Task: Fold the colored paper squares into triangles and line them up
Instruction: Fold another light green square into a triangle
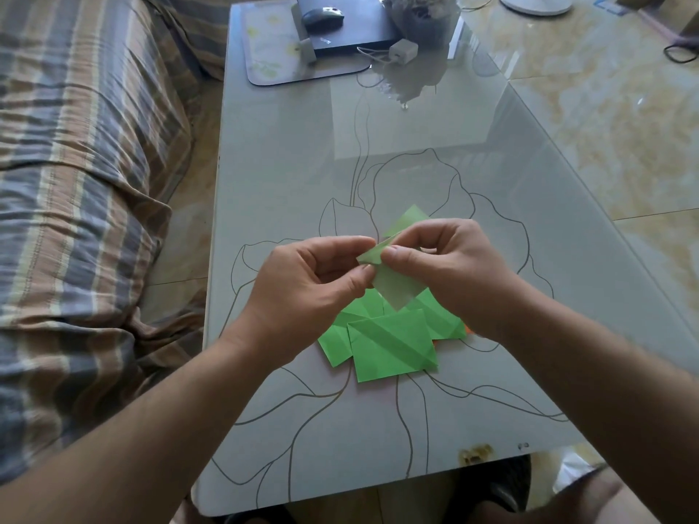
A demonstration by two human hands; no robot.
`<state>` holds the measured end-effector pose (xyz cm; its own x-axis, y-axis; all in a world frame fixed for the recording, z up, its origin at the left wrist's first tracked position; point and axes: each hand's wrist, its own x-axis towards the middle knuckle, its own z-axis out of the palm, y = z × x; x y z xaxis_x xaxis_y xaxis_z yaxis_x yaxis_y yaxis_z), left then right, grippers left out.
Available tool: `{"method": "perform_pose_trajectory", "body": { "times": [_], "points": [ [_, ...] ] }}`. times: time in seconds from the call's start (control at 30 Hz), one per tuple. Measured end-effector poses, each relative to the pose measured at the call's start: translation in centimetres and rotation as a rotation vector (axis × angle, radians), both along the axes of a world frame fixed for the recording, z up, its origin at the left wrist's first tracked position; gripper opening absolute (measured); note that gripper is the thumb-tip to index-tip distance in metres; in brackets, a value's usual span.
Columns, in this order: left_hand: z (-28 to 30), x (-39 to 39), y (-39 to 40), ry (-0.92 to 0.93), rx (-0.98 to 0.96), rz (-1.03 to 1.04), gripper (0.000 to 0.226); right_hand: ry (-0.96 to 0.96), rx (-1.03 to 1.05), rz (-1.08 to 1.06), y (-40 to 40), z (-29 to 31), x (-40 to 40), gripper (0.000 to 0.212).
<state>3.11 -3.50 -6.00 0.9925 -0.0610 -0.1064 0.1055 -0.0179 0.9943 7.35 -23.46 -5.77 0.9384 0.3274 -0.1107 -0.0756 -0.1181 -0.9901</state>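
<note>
I am watching from afar as two bare hands are working a pale green paper square (395, 285) in the air above the near middle of a glass table (287, 153), just over a loose pile of green papers (386, 346) that are lying overlapped, with a sliver of orange paper (469, 329) peeking out at the pile's right edge. The risk I am judging from here is a crooked crease: the sheet is hanging unsupported, so its corners could be slipping out of line as the fingers are pressing, and the triangle would be coming out lopsided. A loosened pinch could also be dropping the sheet onto the pile, where it would be mixing with the others. The left hand (310, 281) is curling in from the left, thumb and forefinger pinching the paper's upper left edge, the remaining fingers folded under. The right hand (450, 266) is arching over from the right, its thumb pressing the fold from the near side and its fingers bending over the far side, narrowly closed on the sheet. Both forearms are reaching in from the near edge. No finished triangles are yet lining up on the table that I can see.
</note>
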Motion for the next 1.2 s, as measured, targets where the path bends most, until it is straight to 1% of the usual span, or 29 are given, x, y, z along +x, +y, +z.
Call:
{"method": "perform_pose_trajectory", "body": {
  "times": [0.13,0.23,0.3,0.37,0.4,0.5,0.6,0.67,0.77,1.03,1.2],
  "points": [
    [0.1,0.0,-0.3,0.051,-0.052,0.071,0.023,0.045,0.034,-0.021,0.2,0.0,-0.1,0.023],
    [0.2,0.1,-0.5,0.123,-0.139,0.076,0.020,0.056,0.045,-0.043,0.3,0.0,-0.2,0.020],
    [0.1,0.1,-0.6,0.183,-0.225,0.082,0.023,0.052,0.030,-0.050,0.3,-0.1,-0.2,0.021],
    [-0.1,0.2,-0.7,0.235,-0.284,0.101,0.026,0.023,-0.005,-0.072,0.5,0.0,-0.3,0.020],
    [-0.2,0.3,-0.7,0.249,-0.297,0.113,0.023,-0.006,-0.037,-0.084,0.6,-0.1,-0.3,0.022],
    [-0.2,0.3,-0.7,0.254,-0.298,0.139,0.015,-0.057,-0.105,-0.086,0.8,-0.4,-0.5,0.023],
    [-0.1,0.3,-0.7,0.248,-0.309,0.155,0.012,-0.049,-0.066,-0.058,0.8,-0.3,-0.6,0.014],
    [0.1,0.3,-0.7,0.248,-0.316,0.159,0.010,-0.024,-0.023,-0.056,0.8,0.1,-0.7,0.016],
    [0.1,0.3,-0.8,0.249,-0.320,0.166,0.010,0.007,0.013,-0.049,0.9,0.4,-0.7,0.023],
    [0.3,0.3,-0.9,0.287,-0.420,0.179,0.013,0.103,0.087,-0.032,0.8,0.6,-0.7,0.016],
    [0.4,0.1,-0.8,0.249,-0.369,0.147,0.015,0.082,0.057,-0.020,0.8,0.7,-0.8,0.019]
  ]
}}
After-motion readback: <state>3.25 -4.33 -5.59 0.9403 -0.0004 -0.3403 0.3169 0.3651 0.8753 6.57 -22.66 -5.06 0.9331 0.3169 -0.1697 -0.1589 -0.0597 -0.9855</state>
